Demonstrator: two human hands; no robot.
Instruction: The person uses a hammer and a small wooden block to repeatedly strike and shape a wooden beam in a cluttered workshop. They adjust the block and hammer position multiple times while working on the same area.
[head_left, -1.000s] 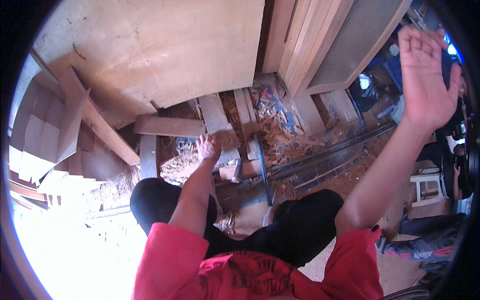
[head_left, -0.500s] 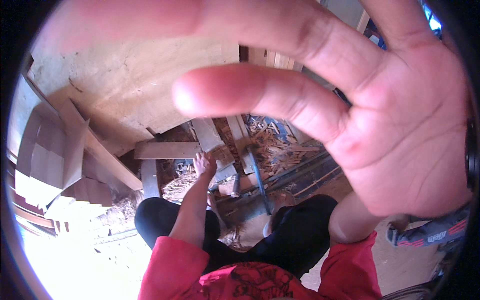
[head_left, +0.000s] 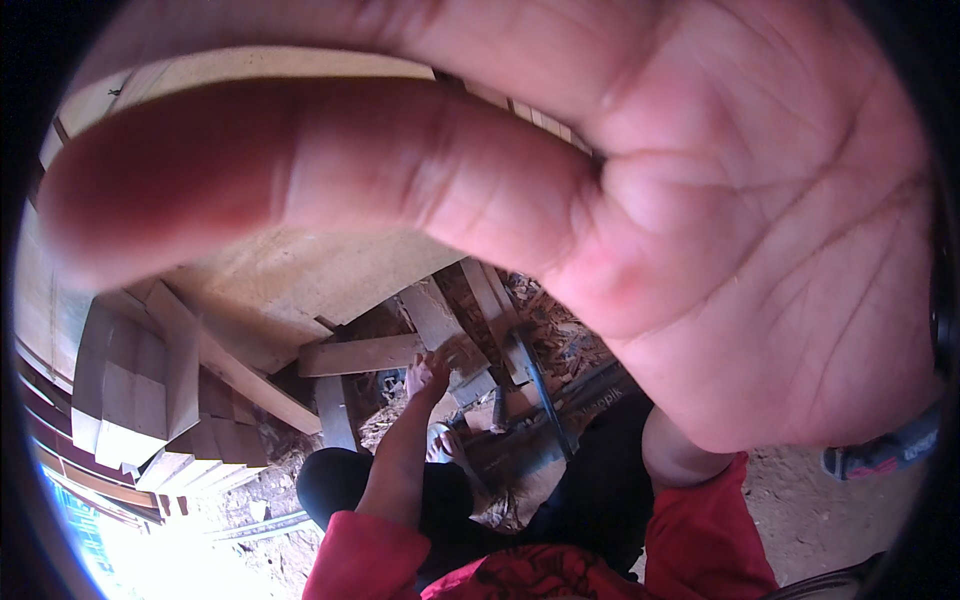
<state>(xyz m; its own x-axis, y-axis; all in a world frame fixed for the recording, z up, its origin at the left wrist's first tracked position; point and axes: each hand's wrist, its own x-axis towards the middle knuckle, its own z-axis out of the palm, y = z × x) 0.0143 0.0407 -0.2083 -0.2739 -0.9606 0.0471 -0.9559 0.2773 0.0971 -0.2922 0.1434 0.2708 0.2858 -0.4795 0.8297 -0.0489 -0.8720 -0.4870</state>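
My right hand [head_left: 760, 240] is raised very close to the camera, palm showing and fingers stretched out. Nothing lies in that palm, and the hand covers much of the upper view. Down at the work spot, my left hand [head_left: 428, 376] is at the right end of a short wooden board [head_left: 362, 356], its small fingers bent over that end. Beside it, another flat board [head_left: 438, 316] slants away. A blue-handled tool [head_left: 545, 395] leans just right of my left hand, its head dark and hard to make out. A short wooden handle [head_left: 498, 410] stands nearer to me.
A large plywood sheet [head_left: 300, 280] stands behind the boards. Bent cardboard-like panels [head_left: 130, 370] and a long plank [head_left: 250, 372] are on the left. Wood chips [head_left: 555, 325] litter the ground on the far right side of the boards. A grey cloth item [head_left: 880, 447] lies at right.
My right hand has come nearer to the camera and covers more of the view. The scene has shifted down and slightly right; my left hand stays at the board's end.
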